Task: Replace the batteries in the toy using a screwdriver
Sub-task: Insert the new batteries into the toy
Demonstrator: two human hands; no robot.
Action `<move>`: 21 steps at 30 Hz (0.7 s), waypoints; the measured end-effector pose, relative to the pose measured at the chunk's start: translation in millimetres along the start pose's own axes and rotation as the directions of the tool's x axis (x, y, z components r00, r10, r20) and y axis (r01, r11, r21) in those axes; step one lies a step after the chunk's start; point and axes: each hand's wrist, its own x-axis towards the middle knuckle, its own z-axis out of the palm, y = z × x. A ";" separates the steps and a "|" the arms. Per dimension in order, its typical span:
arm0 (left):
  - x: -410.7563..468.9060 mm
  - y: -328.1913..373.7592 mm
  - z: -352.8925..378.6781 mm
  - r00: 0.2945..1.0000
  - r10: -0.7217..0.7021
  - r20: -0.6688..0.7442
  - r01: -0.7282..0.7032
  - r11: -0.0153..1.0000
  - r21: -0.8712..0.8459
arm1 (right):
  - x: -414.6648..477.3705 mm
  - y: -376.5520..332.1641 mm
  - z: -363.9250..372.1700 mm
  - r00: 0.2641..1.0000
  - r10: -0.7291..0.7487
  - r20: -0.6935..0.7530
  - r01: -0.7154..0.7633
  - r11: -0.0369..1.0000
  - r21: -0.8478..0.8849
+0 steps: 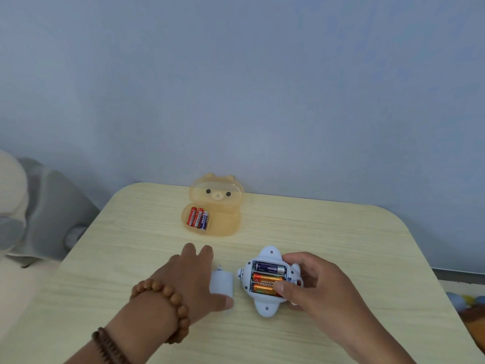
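Note:
A pale blue toy (265, 303) lies upside down on the wooden table (341, 245), its battery bay uncovered. Three batteries (267, 278) sit inside, one dark blue and two orange. My right hand (312, 282) grips the toy's right side, thumb resting on the lowest orange battery. My left hand (191, 279) lies palm down beside the toy, fingers and thumb around the pale blue battery cover (221, 283), which rests on the table. No screwdriver is in view.
An open amber bear-shaped case (223, 224) stands at the table's far edge with three batteries (197, 218) in its left half. A grey and white plush object (39, 206) sits left of the table. Wall runs behind.

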 end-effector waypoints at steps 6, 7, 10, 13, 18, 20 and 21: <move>-1.2 9.2 2.5 0.998 0.037 -0.057 -0.036 0.999 0.017 | 0.5 2.3 0.9 1.000 -0.011 0.000 0.011 1.000 0.014; -1.8 9.5 2.7 0.996 0.034 -0.080 -0.030 0.999 0.040 | 0.4 2.8 0.8 1.000 -0.014 0.004 0.014 1.000 0.014; -2.8 11.0 5.8 0.992 0.042 -0.120 -0.036 0.998 0.051 | 0.3 3.5 0.5 1.000 -0.028 0.005 0.028 1.000 0.010; -2.2 12.2 7.6 0.989 0.060 -0.138 -0.055 0.998 0.038 | 0.7 4.1 0.1 0.999 -0.034 0.004 0.034 0.999 0.005; 3.3 14.3 7.7 0.977 0.040 -0.208 -0.020 0.995 0.094 | 1.9 4.4 -0.9 0.999 -0.033 0.003 0.033 0.999 0.015; 5.9 16.0 6.7 0.965 0.044 -0.257 -0.022 0.996 0.089 | 1.9 3.8 -1.4 0.999 -0.032 0.004 0.032 0.999 0.026; 7.0 16.9 5.7 0.956 0.052 -0.289 -0.033 0.997 0.069 | 2.1 3.2 -1.7 0.999 -0.033 0.002 0.033 0.999 0.033</move>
